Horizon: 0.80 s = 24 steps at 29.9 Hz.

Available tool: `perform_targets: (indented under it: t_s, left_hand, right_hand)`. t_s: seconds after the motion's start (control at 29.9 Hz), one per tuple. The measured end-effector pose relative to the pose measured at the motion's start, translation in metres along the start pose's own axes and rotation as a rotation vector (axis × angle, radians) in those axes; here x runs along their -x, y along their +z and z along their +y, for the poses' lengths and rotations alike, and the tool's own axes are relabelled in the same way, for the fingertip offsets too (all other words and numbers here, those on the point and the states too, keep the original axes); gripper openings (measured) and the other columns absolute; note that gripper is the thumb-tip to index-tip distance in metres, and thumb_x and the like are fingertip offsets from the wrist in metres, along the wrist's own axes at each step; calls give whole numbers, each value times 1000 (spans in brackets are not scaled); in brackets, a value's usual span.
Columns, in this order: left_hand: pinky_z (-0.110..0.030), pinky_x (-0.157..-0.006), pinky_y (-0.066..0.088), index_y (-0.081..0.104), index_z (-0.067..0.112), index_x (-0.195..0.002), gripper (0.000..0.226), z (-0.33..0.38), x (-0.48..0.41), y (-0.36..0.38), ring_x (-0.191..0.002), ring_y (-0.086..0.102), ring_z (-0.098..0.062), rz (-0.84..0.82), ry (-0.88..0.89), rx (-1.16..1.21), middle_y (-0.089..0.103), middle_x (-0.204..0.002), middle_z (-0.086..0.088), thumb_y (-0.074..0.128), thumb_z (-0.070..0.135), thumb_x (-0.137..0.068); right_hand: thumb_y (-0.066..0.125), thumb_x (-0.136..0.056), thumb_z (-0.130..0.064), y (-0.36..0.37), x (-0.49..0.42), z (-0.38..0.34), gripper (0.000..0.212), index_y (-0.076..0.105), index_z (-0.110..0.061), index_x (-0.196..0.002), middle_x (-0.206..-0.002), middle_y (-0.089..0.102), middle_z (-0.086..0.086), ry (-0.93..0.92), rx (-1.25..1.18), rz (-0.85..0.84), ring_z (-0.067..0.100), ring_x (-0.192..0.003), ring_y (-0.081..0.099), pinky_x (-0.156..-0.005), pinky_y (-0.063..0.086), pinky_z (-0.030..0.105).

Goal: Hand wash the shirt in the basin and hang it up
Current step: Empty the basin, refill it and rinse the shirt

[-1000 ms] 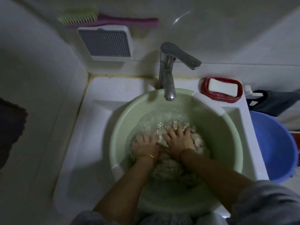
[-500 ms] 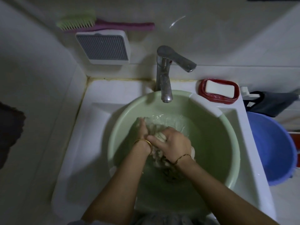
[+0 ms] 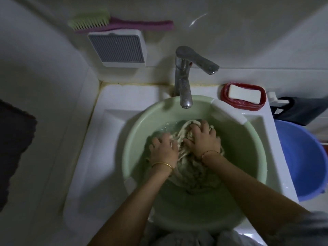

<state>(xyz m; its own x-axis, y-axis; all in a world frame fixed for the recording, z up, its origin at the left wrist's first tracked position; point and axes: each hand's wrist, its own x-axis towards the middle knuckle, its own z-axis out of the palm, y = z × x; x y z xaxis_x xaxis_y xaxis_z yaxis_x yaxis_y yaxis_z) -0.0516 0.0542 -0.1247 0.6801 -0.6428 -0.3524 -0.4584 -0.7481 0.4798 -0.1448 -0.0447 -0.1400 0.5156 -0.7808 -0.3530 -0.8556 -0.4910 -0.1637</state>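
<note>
- Head view: green basin (image 3: 239,157) sits in the white sink (image 3: 85,157), directly under the tap (image 3: 182,82) so it can be filled.
- Shirt (image 3: 195,173) is inside the basin, bunched and soaked in shallow water (pale, ropey folds).
- Left hand (image 3: 164,150) is in the basin's left half, fingers curled into a fold of cloth.
- Right hand (image 3: 202,139) is just beside it, nearer the basin's far wall, clutching a bunch; both hands grip so cloth rubs on cloth.
- Judgement: scrubbing step, hanging not yet done.
- Soap (image 3: 244,94) is behind the basin's right rim, within reach; blue bucket (image 3: 301,157) is right of the basin.
</note>
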Motion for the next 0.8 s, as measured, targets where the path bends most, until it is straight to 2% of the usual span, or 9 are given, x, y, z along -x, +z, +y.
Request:
perform_targets:
  t_s: [0.13, 0.27, 0.37, 0.43, 0.5, 0.57, 0.63, 0.74, 0.8]
  left_hand:
    - [-55, -106, 26, -6, 38, -148, 65, -22, 0, 28, -135, 17, -42, -277, 89, -516, 2, -155, -12, 30, 52, -96]
    - [-53, -111, 24, 12, 31, -149, 54, -32, -14, 36, -139, 19, -40, -387, 27, -599, 8, -156, -11, 31, 39, -99]
    - [-43, -113, 22, 27, 29, -146, 50, -36, -26, 38, -140, 21, -36, -311, -26, -255, 16, -153, -17, 35, 40, -98]
    - [-42, -108, 34, 41, 30, -137, 44, -31, -31, 38, -129, 39, -33, -237, -105, 160, 36, -146, -15, 47, 35, -93]
    - [-42, -91, 50, 54, 30, -120, 30, -20, -35, 30, -100, 59, -29, -212, -325, 713, 61, -115, -12, 54, 38, -91]
    - [-43, -91, 51, 61, 20, -110, 46, -7, -41, 21, -95, 62, -24, -262, -509, 1175, 65, -104, -6, 47, 58, -89]
    - [-40, -83, 54, 70, 9, -103, 67, 10, -36, 7, -85, 68, -26, -297, -543, 1342, 71, -94, -12, 37, 66, -89]
    - [-23, -53, 53, 73, 12, -61, 72, 16, -16, -4, -52, 67, -15, -393, -478, 1328, 68, -57, -4, 25, 50, -99]
    - [-19, -45, 49, 59, 16, -72, 52, 13, 0, -9, -47, 62, -10, -489, -469, 1230, 63, -50, 2, 22, 33, -103]
  right_hand:
    - [22, -93, -63, 30, 13, -5, 71, -1, -28, -151, -158, -19, 5, -100, 324, -106, 43, -140, 10, -106, 23, 60]
    - [19, -94, -62, 39, 11, -4, 64, 13, -30, -149, -158, -17, 0, -334, 550, -198, 41, -140, 8, -99, 28, 62]
    - [30, -101, -30, 23, 8, -2, 51, 16, -26, -149, -158, -7, 6, -98, 444, -146, 39, -134, 25, -92, 43, 48]
    - [34, -98, -10, 17, 8, -9, 52, 22, -19, -148, -153, 14, 12, 44, 109, -125, 38, -127, 36, -93, 47, 45]
    - [46, -94, -11, 10, 9, -13, 45, 40, -16, -139, -142, 37, 11, 60, -231, -126, 32, -119, 48, -95, 47, 41]
    - [60, -88, -34, -3, 19, -18, 31, 60, -19, -115, -123, 54, 3, 39, -473, -88, 24, -101, 58, -85, 49, 33]
    - [62, -83, -50, -21, 39, -25, 30, 64, -22, -96, -105, 58, -3, -48, -526, -23, 19, -89, 59, -74, 47, 30]
    - [56, -85, -56, -45, 62, -39, 31, 64, -26, -81, -92, 61, -6, -195, -434, 116, 13, -78, 58, -64, 42, 26]
    - [52, -88, -53, -50, 64, -46, 34, 68, -23, -85, -92, 65, -3, -202, -379, 193, 14, -78, 59, -62, 37, 25]
